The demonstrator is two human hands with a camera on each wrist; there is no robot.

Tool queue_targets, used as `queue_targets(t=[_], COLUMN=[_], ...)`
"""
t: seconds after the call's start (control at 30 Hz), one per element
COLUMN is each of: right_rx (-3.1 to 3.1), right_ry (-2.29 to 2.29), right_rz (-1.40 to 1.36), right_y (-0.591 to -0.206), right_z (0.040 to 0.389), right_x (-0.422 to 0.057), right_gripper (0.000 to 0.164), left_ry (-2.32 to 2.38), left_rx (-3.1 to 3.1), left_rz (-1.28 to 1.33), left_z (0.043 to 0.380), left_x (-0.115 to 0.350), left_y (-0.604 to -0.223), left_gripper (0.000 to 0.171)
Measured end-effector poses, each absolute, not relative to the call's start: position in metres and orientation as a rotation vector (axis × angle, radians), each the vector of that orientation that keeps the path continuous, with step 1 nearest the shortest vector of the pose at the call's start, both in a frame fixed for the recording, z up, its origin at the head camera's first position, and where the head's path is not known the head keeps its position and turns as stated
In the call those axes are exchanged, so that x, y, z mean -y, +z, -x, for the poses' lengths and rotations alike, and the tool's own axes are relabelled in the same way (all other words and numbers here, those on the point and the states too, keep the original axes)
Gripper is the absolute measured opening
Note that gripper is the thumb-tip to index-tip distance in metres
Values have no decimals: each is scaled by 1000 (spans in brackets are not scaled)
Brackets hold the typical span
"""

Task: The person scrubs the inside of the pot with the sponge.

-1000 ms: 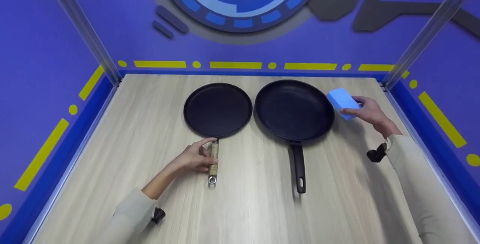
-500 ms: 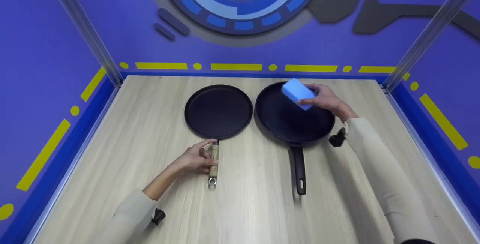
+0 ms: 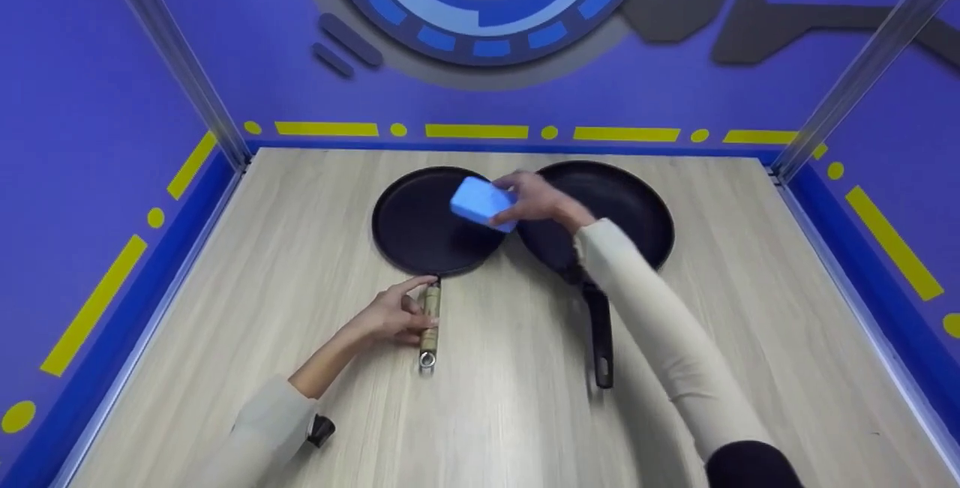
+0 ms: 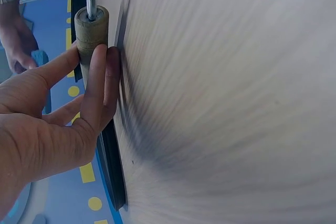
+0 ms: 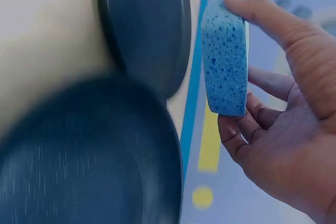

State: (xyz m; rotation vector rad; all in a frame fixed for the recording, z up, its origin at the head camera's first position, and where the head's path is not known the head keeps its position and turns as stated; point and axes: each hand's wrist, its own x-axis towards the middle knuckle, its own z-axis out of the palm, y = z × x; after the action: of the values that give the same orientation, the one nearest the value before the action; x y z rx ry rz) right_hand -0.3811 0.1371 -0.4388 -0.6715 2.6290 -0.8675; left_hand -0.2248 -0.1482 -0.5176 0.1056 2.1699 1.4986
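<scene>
My left hand (image 3: 390, 315) grips the wooden handle (image 3: 430, 315) of a flat black griddle pan (image 3: 424, 222), thumb on one side and fingers on the other; the left wrist view shows the handle's metal hanging loop (image 4: 91, 3). Between thumb and fingers of my right hand (image 3: 536, 199) is a blue sponge (image 3: 480, 202), held above the griddle pan's right part. Pores cover the sponge (image 5: 226, 61) in the right wrist view, where it is apart from both pans. A deeper black frying pan (image 3: 626, 203) sits to the right, partly hidden under my right hand and forearm.
Both pans lie side by side on a pale wooden table (image 3: 300, 211). The frying pan's black handle (image 3: 600, 338) points toward me. Blue panels (image 3: 495, 106) with yellow marks wall the table at the back and both sides.
My right hand has carried the sponge leftward from beyond the frying pan's right edge, across that pan, to over the griddle pan. My left hand keeps its grip in place.
</scene>
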Motion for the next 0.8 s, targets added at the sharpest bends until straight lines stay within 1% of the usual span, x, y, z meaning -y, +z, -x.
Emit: queue_targets(t=[0.1,0.2,0.33,0.43,0.6,0.8], right_rx=[-2662,-2678,-2681,-2705,-2757,-2827], right_ry=[-749,-605,-461,-445,-557,-619], right_rz=[746,761,752,773,837,903], right_y=[-451,-465,-486,-498,-507,-515], right_z=[378,369,357,351,349,345], right_x=[-105,-79,-57,-51,-55,-63], right_gripper=[76,75,73,72,72,63], left_ry=[1478,1457,1443,1440,1450,1468], left_rx=[-2189,-2203,-2219,-2220,-2227,-2263], left_rz=[-125,-143,-156,-147,-88,-63], left_z=[225,225,222,220,219,219], left_x=[149,150,149,148,145,142], left_y=[-517,-516,-515,-515,-512,-515], left_gripper=[78,78,78,82,89,88])
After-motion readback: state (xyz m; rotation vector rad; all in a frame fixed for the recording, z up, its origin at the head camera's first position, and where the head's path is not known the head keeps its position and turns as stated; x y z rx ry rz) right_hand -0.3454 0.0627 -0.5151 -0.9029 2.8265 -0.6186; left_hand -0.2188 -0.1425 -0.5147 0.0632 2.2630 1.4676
